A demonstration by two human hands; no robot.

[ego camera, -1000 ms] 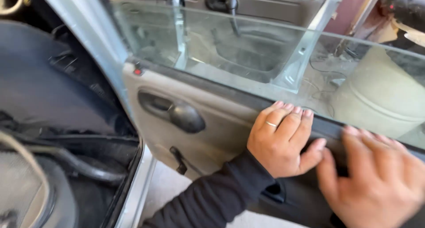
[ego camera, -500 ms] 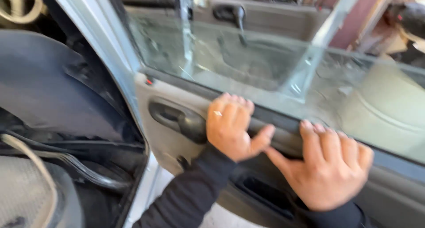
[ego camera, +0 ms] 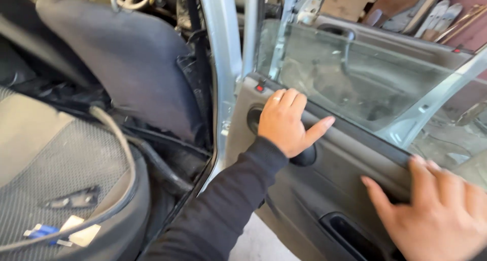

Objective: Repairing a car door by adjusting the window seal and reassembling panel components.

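Right hand: my right hand (ego camera: 441, 213) lies flat and open on the upper edge of the door panel (ego camera: 335, 190), at the lower right of the view. The fingers (ego camera: 423, 175) are spread and reach up to the dark strip under the glass. It grasps nothing; the palm presses on the grey plastic.
Left hand: my left hand (ego camera: 285, 121) rests further along the same panel, near the hinge end. The fingers lie together over the top edge and the thumb (ego camera: 317, 130) points out to the right. The hand is open and closes on nothing. A ring sits on one finger.
Left sleeve: a dark sleeve (ego camera: 223, 210) runs from the bottom of the view up to my left wrist.
Door handle recess: a dark round recess (ego camera: 304, 154) sits directly under my left palm, partly covered by it.
Door pocket: a dark slot (ego camera: 350, 235) opens low in the panel, just left of my right hand.
Lock knob: a small red-tipped knob (ego camera: 259, 87) stands on the panel top, just left of my left fingers.
Window glass: the pane (ego camera: 355, 83) rises above the panel, dusty and see-through, behind both hands.
Seat: a grey seat cushion (ego camera: 56, 164) and dark seat back (ego camera: 127, 58) fill the left side, well apart from the hands.
Belt: a pale strap (ego camera: 124, 154) curves across the cushion edge.
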